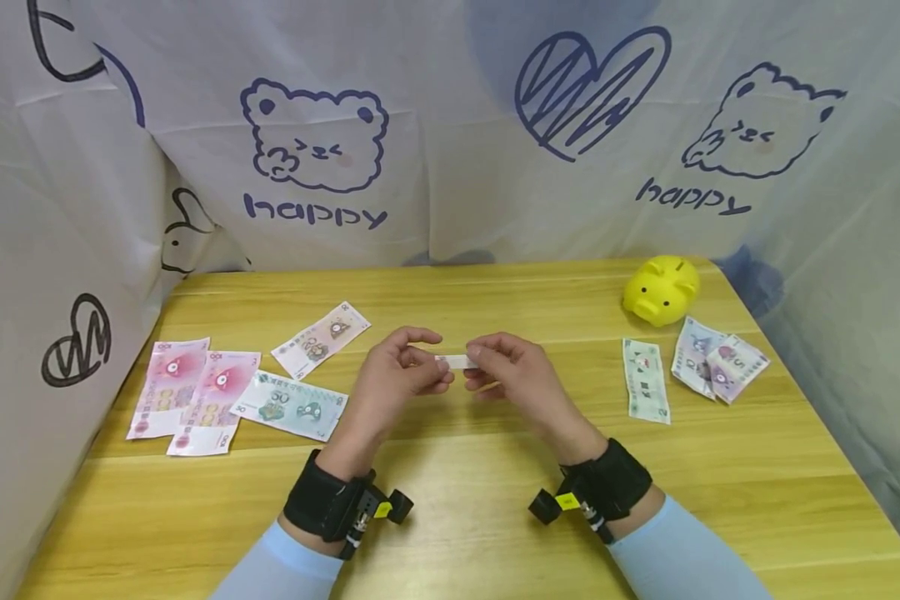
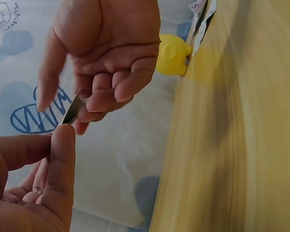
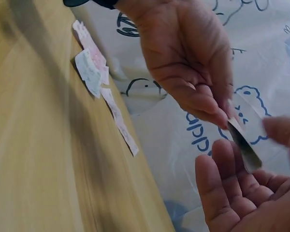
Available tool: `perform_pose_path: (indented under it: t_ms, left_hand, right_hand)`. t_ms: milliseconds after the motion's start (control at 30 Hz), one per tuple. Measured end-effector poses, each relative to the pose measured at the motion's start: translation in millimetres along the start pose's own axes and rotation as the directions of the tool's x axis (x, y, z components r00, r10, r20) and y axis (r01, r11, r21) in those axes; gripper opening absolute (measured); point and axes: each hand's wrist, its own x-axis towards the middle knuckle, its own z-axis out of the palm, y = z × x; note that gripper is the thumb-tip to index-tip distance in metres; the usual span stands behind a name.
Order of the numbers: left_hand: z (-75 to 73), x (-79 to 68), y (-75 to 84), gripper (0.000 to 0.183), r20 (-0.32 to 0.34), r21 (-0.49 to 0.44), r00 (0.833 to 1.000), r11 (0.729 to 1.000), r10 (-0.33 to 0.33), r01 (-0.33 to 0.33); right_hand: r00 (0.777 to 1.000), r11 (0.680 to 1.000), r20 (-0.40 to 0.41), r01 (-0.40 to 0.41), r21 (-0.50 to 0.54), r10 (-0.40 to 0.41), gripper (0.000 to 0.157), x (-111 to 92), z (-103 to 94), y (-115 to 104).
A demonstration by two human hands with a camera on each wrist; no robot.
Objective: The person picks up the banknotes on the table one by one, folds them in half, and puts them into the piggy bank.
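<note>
Clearly, left hand [image 1: 388, 377] pinching paper strip [image 1: 457, 362], right hand [image 1: 522, 380] loose, its thumb [image 3: 283, 130] visibly apart only in wrist views

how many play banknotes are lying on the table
7. Left: one pink note, a second pink note, a green 50, a brown note. Right: a pale green note, a blue note, a purple note. Overlaps may hide others.

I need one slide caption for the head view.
Narrow strip in the grip of the left hand, right hand at its other end, banknotes and yellow piggy bank on the table.
</note>
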Motion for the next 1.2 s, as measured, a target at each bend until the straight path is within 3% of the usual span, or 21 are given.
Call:
perform_pose_path:
  t_ms: [133, 333, 600, 800, 933, 1067, 1200]
  left_hand:
    - [5.1, -1.0, -0.8, 0.034, 0.012, 0.017, 1.000, 1.000, -0.010, 0.010]
    - [10.6, 0.1, -5.4, 0.023, 0.045, -0.021, 0.997, 0.998, -0.055, 0.056]
    - [5.8, -3.4, 4.1, 0.018, 0.005, 0.101, 0.999, 0.994, -0.052, 0.051]
    - [2.7, -0.8, 1.3, 0.019, 0.007, 0.073, 0.999, 0.996, -0.045, 0.044]
    - [4.8, 1.0, -1.9, 0.017, -0.002, 0.033, 1.000, 0.999, -0.024, 0.025]
    - [7.3, 2.4, -4.1, 0.017, -0.013, 0.028, 1.000, 1.000, -0.004, 0.004]
    - [3.7, 3.1, -4.3, 0.016, -0.048, 0.038, 0.999, 0.999, 0.002, 0.000]
  right_hand:
    - [0.999, 0.994, -0.028, 0.029, -0.101, -0.031, 0.028, -0.7, 5.0, 2.1]
    - [0.996, 0.993, -0.048, 0.067, -0.098, -0.072, 0.022, -1.8, 6.2, 4.1]
    - [0.997, 0.988, 0.057, 0.060, -0.143, -0.052, 0.021, -2.1, -1.3, -2.0]
    - [0.995, 0.976, -0.066, 0.057, -0.210, -0.073, 0.017, -1.9, -2.8, -4.7]
    - [0.994, 0.970, -0.053, 0.079, -0.232, -0.094, 0.019, 0.3, -7.5, -3.2]
    - [0.986, 0.925, -0.057, 0.128, -0.358, -0.159, 0.023, 6.3, -25.8, -2.6]
    - [0.952, 0.840, -0.176, 0.124, -0.529, -0.252, 0.026, 16.6, -61.8, -3.2]
